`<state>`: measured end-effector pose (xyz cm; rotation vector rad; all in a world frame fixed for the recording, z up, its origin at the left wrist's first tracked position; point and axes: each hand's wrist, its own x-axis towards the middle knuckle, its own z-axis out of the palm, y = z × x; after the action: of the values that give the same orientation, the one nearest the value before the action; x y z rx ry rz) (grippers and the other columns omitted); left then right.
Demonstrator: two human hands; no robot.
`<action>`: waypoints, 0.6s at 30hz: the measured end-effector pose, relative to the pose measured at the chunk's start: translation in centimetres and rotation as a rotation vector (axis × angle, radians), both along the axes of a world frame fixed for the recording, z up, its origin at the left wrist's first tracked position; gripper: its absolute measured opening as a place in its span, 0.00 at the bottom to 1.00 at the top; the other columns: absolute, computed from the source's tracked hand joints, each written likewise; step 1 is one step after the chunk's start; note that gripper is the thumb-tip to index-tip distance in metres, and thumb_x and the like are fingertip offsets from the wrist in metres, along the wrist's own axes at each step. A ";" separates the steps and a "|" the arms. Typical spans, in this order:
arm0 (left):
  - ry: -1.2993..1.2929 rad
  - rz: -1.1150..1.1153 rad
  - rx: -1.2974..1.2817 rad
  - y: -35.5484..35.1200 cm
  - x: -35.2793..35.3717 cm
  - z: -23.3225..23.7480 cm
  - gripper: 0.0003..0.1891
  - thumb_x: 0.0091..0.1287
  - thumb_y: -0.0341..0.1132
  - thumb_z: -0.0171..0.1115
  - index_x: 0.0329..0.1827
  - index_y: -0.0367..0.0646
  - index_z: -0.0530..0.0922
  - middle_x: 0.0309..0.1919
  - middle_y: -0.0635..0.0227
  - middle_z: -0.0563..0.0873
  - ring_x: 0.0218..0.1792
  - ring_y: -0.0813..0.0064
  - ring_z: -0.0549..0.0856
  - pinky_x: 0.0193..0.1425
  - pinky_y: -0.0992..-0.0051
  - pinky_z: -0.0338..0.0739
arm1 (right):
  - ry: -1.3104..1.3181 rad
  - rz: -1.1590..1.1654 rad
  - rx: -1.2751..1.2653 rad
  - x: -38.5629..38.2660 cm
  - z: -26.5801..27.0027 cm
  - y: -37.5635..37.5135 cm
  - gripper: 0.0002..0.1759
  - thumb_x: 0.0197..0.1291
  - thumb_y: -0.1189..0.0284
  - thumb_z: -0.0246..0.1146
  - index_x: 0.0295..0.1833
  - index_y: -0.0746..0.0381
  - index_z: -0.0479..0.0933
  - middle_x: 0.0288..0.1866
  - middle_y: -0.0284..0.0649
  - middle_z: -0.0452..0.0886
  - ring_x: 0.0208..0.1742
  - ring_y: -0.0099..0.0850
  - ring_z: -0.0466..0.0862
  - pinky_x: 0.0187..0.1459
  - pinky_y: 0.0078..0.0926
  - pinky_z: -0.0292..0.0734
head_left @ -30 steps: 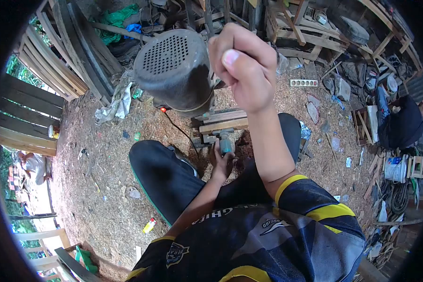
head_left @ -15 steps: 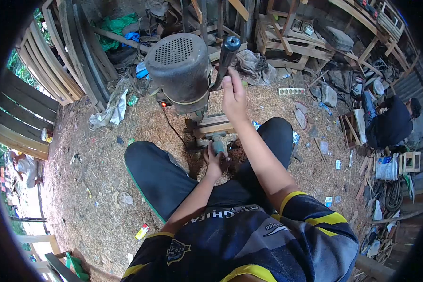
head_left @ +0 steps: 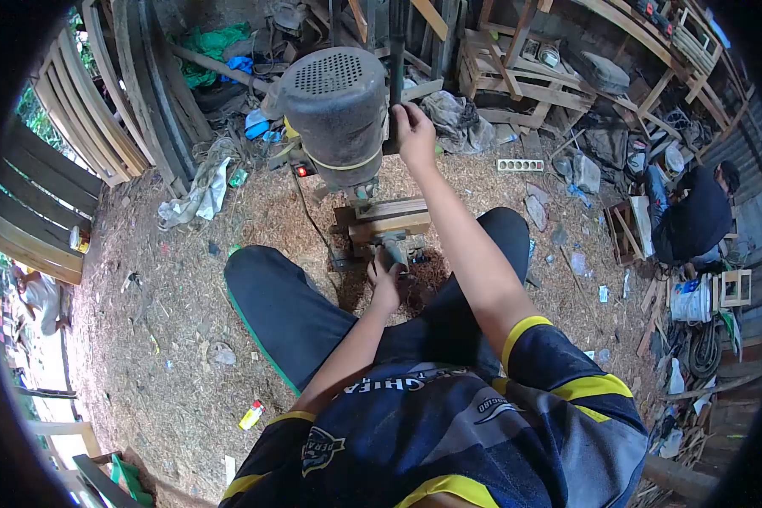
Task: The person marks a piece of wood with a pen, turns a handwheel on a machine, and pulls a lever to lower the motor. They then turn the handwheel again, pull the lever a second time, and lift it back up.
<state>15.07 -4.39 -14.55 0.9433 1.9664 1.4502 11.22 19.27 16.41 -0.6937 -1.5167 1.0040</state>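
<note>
I look straight down on a drill press whose grey vented motor housing (head_left: 337,114) stands in front of me. My right hand (head_left: 415,131) is stretched out and closed around the dark feed lever (head_left: 396,51) beside the housing. My left hand (head_left: 387,275) reaches low between my knees and holds a teal handle (head_left: 394,251) at the machine's base, just below stacked wooden pieces (head_left: 385,222) on the machine table. A red light (head_left: 301,171) glows under the motor.
The ground is covered in sawdust and scraps. Wooden planks (head_left: 102,110) lean at the left, wooden frames and crates (head_left: 525,59) at the back. Another person in dark clothes (head_left: 694,220) crouches at the right near a white bucket (head_left: 692,300). A small yellow bottle (head_left: 251,415) lies near my left leg.
My right hand has swung away from the camera and down, carrying the feed lever forward to beside the motor housing. My left hand stays at the teal handle.
</note>
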 end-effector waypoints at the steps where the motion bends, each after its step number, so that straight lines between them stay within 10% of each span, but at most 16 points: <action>1: 0.153 -0.052 -0.031 -0.3 -0.3 0.4 0.28 0.71 0.28 0.63 0.74 0.49 0.67 0.78 0.55 0.59 0.73 0.51 0.64 0.64 0.51 0.78 | -0.002 -0.004 0.021 -0.7 -0.1 1.1 0.17 0.71 0.64 0.66 0.54 0.68 0.84 0.44 0.51 0.90 0.43 0.39 0.89 0.48 0.32 0.80; 3: 0.636 -0.202 -0.153 -1.4 -0.4 4.2 0.24 0.70 0.35 0.66 0.68 0.44 0.73 0.79 0.48 0.56 0.76 0.46 0.60 0.74 0.46 0.68 | -0.031 -0.005 0.004 -2.6 -0.5 4.2 0.18 0.70 0.63 0.67 0.54 0.67 0.84 0.46 0.51 0.90 0.45 0.41 0.90 0.49 0.32 0.81; 6: 0.501 -0.260 -0.372 -1.1 -0.3 7.5 0.28 0.67 0.47 0.70 0.64 0.38 0.77 0.79 0.39 0.54 0.79 0.40 0.53 0.83 0.47 0.50 | -0.137 -0.009 -0.014 -3.2 1.2 5.0 0.15 0.73 0.68 0.64 0.53 0.70 0.83 0.43 0.43 0.90 0.43 0.28 0.86 0.49 0.29 0.79; 12: 0.511 -0.292 -0.389 -0.3 -1.5 3.7 0.30 0.65 0.52 0.69 0.62 0.40 0.80 0.80 0.38 0.53 0.77 0.31 0.57 0.81 0.51 0.60 | -0.048 0.124 -0.044 -4.4 -1.5 6.9 0.15 0.71 0.75 0.65 0.60 0.69 0.81 0.53 0.42 0.89 0.52 0.28 0.87 0.56 0.27 0.78; 18: 0.485 -0.796 -0.823 -1.4 -5.1 15.3 0.31 0.67 0.54 0.65 0.66 0.42 0.78 0.72 0.41 0.73 0.69 0.41 0.77 0.72 0.53 0.74 | 0.102 0.261 -0.132 -1.5 -0.2 3.6 0.24 0.68 0.80 0.66 0.69 0.68 0.74 0.60 0.43 0.86 0.60 0.30 0.84 0.63 0.28 0.76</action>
<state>9.96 -5.78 0.78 1.4702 1.8519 -0.0515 9.69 22.83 16.17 -0.5353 -1.4855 1.3266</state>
